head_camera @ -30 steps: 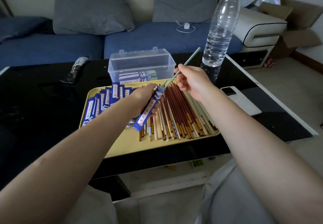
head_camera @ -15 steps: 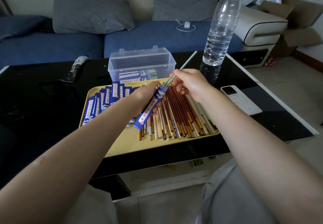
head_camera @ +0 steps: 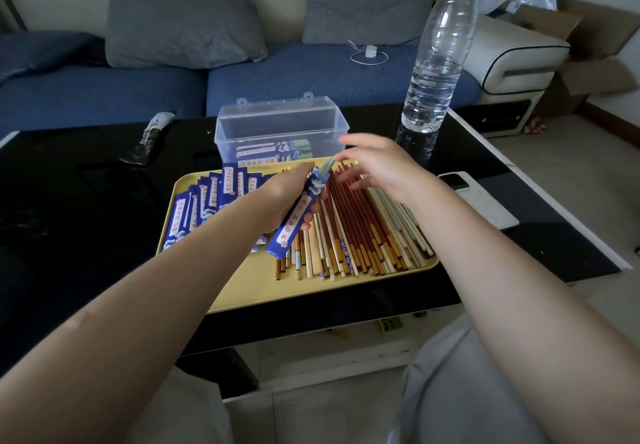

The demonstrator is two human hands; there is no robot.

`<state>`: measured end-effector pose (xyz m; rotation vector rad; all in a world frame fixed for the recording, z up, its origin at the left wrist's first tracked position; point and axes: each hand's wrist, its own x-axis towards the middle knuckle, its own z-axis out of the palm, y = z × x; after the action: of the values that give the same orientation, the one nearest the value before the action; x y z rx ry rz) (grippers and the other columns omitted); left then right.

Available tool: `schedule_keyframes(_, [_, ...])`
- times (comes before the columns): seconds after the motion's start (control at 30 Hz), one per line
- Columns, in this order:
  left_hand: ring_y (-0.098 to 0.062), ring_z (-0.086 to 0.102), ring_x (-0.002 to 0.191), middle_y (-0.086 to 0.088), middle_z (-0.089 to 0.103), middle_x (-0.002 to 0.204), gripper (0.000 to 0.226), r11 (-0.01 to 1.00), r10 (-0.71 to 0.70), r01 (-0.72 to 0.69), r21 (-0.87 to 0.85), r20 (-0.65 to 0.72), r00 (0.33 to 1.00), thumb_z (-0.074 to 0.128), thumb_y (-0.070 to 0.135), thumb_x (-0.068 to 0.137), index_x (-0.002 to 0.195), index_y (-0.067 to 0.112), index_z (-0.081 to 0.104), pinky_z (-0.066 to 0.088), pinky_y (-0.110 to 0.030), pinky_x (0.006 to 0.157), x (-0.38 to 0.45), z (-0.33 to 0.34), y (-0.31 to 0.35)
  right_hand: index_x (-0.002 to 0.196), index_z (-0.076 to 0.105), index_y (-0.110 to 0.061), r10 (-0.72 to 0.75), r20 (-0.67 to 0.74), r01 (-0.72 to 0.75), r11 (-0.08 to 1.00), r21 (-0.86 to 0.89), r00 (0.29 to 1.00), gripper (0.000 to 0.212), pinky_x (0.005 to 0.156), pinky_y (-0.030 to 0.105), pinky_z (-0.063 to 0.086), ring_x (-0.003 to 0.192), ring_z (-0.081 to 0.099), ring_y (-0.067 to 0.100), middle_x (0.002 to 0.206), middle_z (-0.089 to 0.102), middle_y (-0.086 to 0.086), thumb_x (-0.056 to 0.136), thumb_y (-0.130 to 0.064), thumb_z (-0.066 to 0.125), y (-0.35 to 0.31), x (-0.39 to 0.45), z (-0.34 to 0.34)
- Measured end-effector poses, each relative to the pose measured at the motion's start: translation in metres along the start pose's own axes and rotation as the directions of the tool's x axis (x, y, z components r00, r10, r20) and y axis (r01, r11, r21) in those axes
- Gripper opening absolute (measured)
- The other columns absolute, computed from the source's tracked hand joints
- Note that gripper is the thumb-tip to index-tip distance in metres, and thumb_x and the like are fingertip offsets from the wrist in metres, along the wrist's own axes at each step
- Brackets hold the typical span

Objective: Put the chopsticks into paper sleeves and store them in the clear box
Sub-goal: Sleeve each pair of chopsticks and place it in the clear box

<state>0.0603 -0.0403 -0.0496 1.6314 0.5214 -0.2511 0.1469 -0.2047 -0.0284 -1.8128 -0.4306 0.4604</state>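
Let go of the green chopsticks now: right hand spread wide, blurry. Left hand clamped on blue sleeve, tips poking out. Behind: clear box, water bottle. Loose chopsticks on yellow tray, black counter

One clear box, one tray, one bottle.

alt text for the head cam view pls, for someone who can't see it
A person's left hand holds a blue paper sleeve with pale green chopstick tips poking out, above a yellow tray of loose chopsticks. The right hand, open, hovers beside it, with a clear box behind.
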Motion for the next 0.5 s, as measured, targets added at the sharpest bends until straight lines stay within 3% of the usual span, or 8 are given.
schedule_keyframes(0.07, [-0.019, 0.052, 0.046, -0.007, 0.057, 0.061, 0.05, 1.0, -0.003, 0.002, -0.007, -0.017, 1.0, 0.036, 0.054, 0.102, 0.087, 0.01, 0.056, 0.046, -0.028, 0.047, -0.002, 0.001, 0.001, 0.13, 0.066, -0.02, -0.025, 0.085, 0.033, 0.995, -0.098, 0.996, 0.031, 0.07, 0.029, 0.06, 0.086, 0.075, 0.017, 0.113, 0.07, 0.003, 0.104, -0.014, 0.051, -0.001, -0.004, 0.005])
schedule_keyframes(0.13, [-0.018, 0.05, 0.044, -0.007, 0.055, 0.059, 0.052, 0.999, 0.004, -0.003, 0.039, -0.039, 0.999, 0.034, 0.052, 0.103, 0.083, 0.009, 0.054, 0.045, -0.026, 0.046, -0.005, 0.002, 0.003, 0.123, 0.07, -0.016, -0.039, 0.076, 0.047, 0.994, -0.1, 0.996, 0.026, 0.07, 0.029, 0.061, 0.083, 0.075, 0.018, 0.105, 0.072, 0.007, 0.104, -0.013, 0.052, -0.001, -0.005, 0.008])
schedule_keyframes(0.3, [-0.018, 0.043, 0.038, -0.007, 0.05, 0.055, 0.057, 0.909, 0.161, -0.097, 0.406, -0.127, 0.979, 0.024, 0.047, 0.104, 0.079, 0.006, 0.055, 0.038, -0.025, 0.045, -0.013, 0.003, 0.016, 0.106, 0.071, -0.007, -0.022, 0.035, 0.019, 0.997, 0.079, 0.999, 0.011, 0.063, 0.023, 0.058, 0.071, 0.072, 0.016, 0.091, 0.073, 0.015, 0.098, -0.009, 0.064, -0.006, -0.001, 0.01])
schedule_keyframes(0.33, [-0.017, 0.044, 0.04, -0.006, 0.051, 0.056, 0.054, 0.851, 0.235, -0.13, 0.509, -0.148, 0.961, 0.023, 0.044, 0.105, 0.081, 0.008, 0.054, 0.038, -0.026, 0.047, -0.016, 0.0, 0.019, 0.105, 0.071, -0.006, -0.017, 0.048, 0.01, 0.991, 0.133, 0.999, 0.011, 0.064, 0.023, 0.058, 0.072, 0.073, 0.016, 0.09, 0.073, 0.014, 0.097, -0.008, 0.065, -0.008, 0.0, 0.01])
schedule_keyframes(0.4, [-0.016, 0.049, 0.055, -0.003, 0.052, 0.068, 0.035, 0.583, 0.427, -0.149, 0.798, -0.145, 0.892, 0.026, 0.034, 0.107, 0.098, 0.011, 0.05, 0.038, -0.028, 0.053, -0.017, -0.011, 0.024, 0.106, 0.07, -0.003, -0.014, 0.073, -0.003, 0.974, 0.228, 0.997, 0.012, 0.066, 0.024, 0.059, 0.076, 0.074, 0.018, 0.089, 0.074, 0.013, 0.095, -0.005, 0.066, -0.012, 0.001, 0.013])
schedule_keyframes(0.43, [-0.018, 0.05, 0.064, -0.003, 0.053, 0.076, 0.025, 0.443, 0.497, -0.122, 0.888, -0.13, 0.858, 0.028, 0.03, 0.107, 0.109, 0.013, 0.046, 0.04, -0.03, 0.056, -0.018, -0.017, 0.026, 0.107, 0.07, -0.002, -0.012, 0.085, -0.012, 0.962, 0.272, 0.996, 0.013, 0.068, 0.024, 0.06, 0.078, 0.074, 0.019, 0.089, 0.074, 0.013, 0.094, -0.004, 0.066, -0.014, 0.001, 0.015])
schedule_keyframes(0.5, [-0.023, 0.053, 0.078, -0.007, 0.054, 0.089, 0.023, 0.305, 0.557, -0.065, 0.95, -0.123, 0.821, 0.034, 0.027, 0.106, 0.124, 0.014, 0.039, 0.049, -0.035, 0.064, -0.018, -0.029, 0.028, 0.106, 0.07, -0.001, -0.006, 0.106, -0.031, 0.941, 0.337, 0.994, 0.013, 0.071, 0.025, 0.06, 0.081, 0.075, 0.02, 0.089, 0.075, 0.012, 0.093, -0.002, 0.067, -0.018, 0.003, 0.023])
